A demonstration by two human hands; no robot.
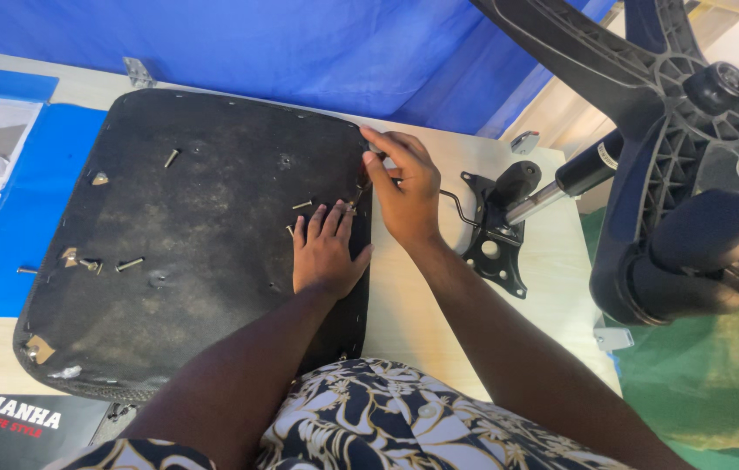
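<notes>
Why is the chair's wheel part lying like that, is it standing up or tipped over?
Tipped over. The black wheel base lies on its side at the table's right edge, a caster wheel facing the camera and its gas cylinder pointing sideways toward the seat plate.

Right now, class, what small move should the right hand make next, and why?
Probably press the tool tip squarely into the screw: the right hand pinches a thin tool there at the seat base's edge, while the left hand lies flat, steadying the base.

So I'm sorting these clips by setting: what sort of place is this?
Probably a furniture assembly workbench. An upturned chair seat lies on a pale table with loose bolts, beside a star-shaped chair base and a black tilt bracket. Blue sheeting hangs behind.
</notes>
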